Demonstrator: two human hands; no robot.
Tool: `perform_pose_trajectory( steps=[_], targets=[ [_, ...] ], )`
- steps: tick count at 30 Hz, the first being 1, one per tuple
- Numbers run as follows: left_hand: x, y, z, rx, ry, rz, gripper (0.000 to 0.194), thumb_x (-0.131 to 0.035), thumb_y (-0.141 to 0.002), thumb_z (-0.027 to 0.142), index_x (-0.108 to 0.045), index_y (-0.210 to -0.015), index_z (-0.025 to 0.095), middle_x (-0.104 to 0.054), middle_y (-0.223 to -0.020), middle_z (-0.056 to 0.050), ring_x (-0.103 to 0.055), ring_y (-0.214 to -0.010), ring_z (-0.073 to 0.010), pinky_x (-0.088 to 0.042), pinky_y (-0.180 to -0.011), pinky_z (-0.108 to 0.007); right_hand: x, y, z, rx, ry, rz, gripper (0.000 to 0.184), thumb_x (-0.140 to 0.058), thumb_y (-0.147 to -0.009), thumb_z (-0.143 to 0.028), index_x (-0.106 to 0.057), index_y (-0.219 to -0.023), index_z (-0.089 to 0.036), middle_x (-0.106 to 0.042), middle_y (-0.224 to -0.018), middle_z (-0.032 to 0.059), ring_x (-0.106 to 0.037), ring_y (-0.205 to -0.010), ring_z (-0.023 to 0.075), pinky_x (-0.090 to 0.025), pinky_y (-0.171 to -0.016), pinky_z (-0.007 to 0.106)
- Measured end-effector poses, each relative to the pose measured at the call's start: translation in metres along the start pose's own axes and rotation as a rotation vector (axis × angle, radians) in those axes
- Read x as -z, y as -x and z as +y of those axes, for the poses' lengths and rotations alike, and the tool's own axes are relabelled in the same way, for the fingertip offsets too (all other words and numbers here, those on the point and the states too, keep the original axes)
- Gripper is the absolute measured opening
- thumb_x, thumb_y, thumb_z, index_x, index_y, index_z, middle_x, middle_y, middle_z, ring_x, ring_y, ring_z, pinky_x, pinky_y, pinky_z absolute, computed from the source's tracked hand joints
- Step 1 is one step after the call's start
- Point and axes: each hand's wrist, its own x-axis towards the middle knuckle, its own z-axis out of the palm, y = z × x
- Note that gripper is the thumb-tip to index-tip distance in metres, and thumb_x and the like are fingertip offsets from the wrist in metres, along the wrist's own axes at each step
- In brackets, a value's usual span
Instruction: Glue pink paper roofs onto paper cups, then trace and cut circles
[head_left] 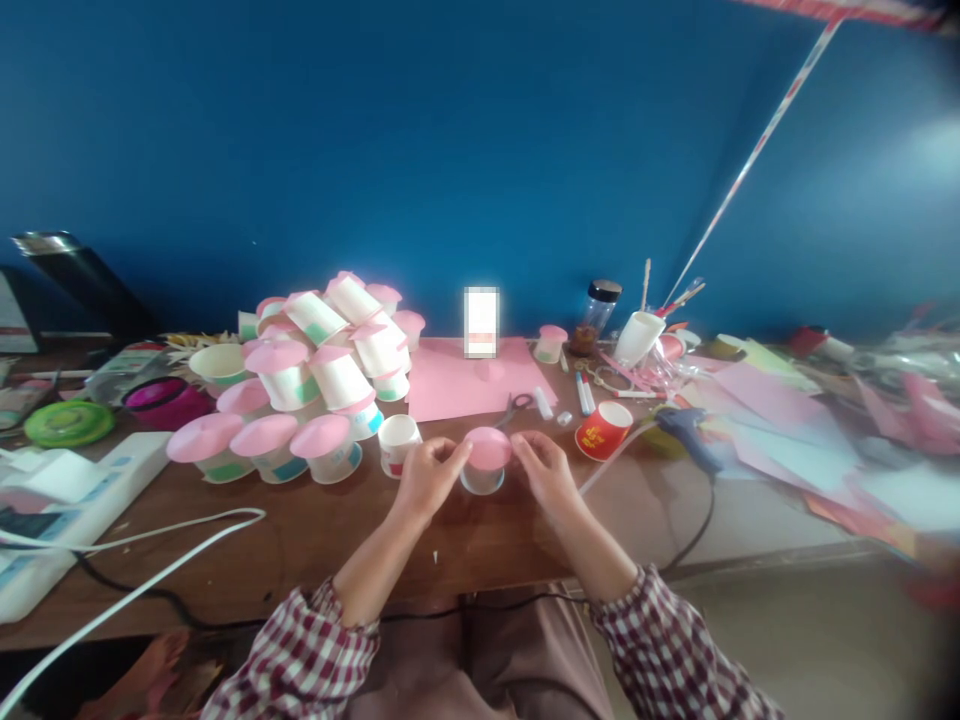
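Note:
My left hand (429,475) and my right hand (544,468) pinch the two sides of a white paper cup with a pink cone lid (486,455) on the brown table (300,540). The fingers of both hands are curled onto the lid's rim. Just left of it stands an upright white cup (397,443). Further left, a pile of pink-lidded cups (315,375) is stacked high, with a row of three in front.
A pink paper sheet (465,385) and scissors (516,407) lie behind the cup. A red cup (604,429) and a blue glue gun (694,435) with its cable sit to the right, coloured papers (787,420) beyond. White cables (150,560) cross the left side.

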Motion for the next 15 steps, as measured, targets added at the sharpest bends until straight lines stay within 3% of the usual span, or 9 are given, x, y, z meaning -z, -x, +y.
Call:
perform_pose_trajectory(
  steps=[10, 15],
  targets=[
    [-0.001, 0.002, 0.002, -0.007, 0.022, -0.003, 0.037, -0.062, -0.072, 0.051, -0.061, -0.059, 0.016, -0.058, -0.054, 0.001, -0.047, -0.052, -0.0111, -0.031, -0.049, -0.022, -0.003, 0.008, -0.012, 0.042, 0.153, -0.042, 0.035, -0.074, -0.066, -0.045, -0.063, -0.082, -0.016, -0.064, -0.073, 0.0019, -0.057, -0.065, 0.0132, -0.045, -0.058, 0.024],
    [-0.001, 0.002, 0.004, 0.001, 0.023, 0.008, 0.035, -0.062, -0.072, 0.049, -0.061, -0.059, 0.016, -0.058, -0.053, 0.001, -0.047, -0.052, -0.0108, -0.031, -0.049, -0.022, -0.002, 0.006, -0.007, -0.105, 0.072, -0.079, 0.041, -0.068, -0.070, -0.051, -0.060, -0.089, -0.015, -0.060, -0.066, -0.0012, -0.052, -0.054, 0.0105, -0.036, -0.046, 0.021]
  ],
)
